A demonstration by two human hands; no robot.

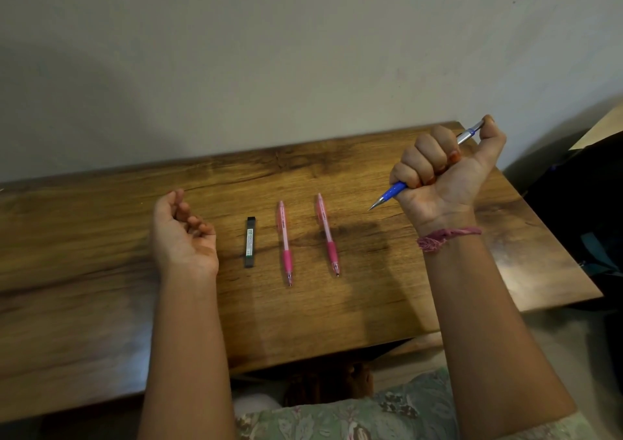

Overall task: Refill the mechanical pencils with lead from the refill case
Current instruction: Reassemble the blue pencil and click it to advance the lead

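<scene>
Your right hand [445, 166] grips the blue pencil [394, 191] in a fist, thumb on its cap. Your left hand [183, 234] lies palm-up, fingers loosely curled, holding nothing. Just beside them the refill case [250, 242] and two pink pencils [285, 242] lie on the table [101, 237]; their print is unreadable.

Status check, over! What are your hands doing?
Right hand grips blue pencil. Left hand open, empty. Refill case untouched on table.

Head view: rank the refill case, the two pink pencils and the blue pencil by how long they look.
1. Blue pencil, partly hidden in the right hand, so unsure.
2. Left pink pencil and right pink pencil: alike.
3. Refill case, shortest.
</scene>
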